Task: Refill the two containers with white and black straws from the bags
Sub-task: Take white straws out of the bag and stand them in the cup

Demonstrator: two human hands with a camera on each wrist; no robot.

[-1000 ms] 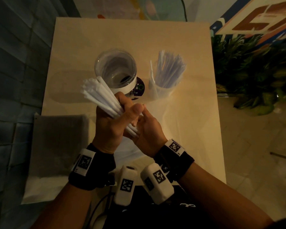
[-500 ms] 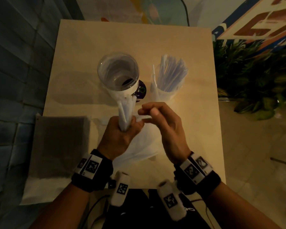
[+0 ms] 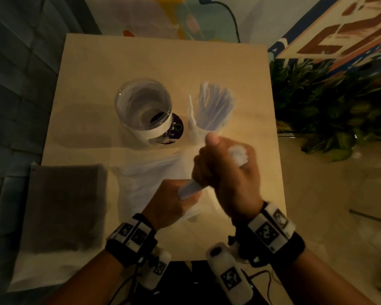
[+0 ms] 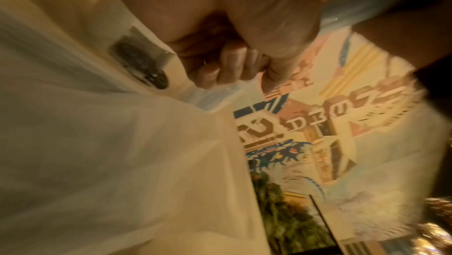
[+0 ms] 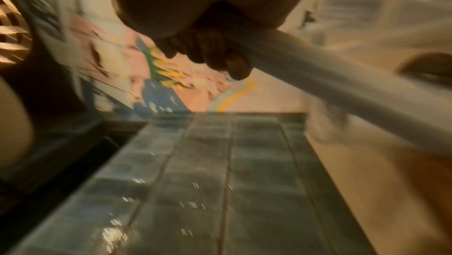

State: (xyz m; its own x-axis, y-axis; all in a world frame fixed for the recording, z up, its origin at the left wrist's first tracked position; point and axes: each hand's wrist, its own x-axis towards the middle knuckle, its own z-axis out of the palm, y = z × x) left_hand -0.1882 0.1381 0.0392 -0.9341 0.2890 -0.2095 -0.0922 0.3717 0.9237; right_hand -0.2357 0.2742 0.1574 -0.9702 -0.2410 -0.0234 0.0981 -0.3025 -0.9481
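We see the right hand clenched around a bundle of white paper-wrapped straws, held above the beige table near the clear straw-filled cup; the left hand grasps the bundle's lower end over a crumpled translucent plastic bag, beside the empty clear jar

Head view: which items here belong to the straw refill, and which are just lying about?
Job:
- white straws, gripped by the right hand
- left hand, also on the bundle
- empty container
- container with straws
- plastic bag

Lying about:
- grey cloth
- plant
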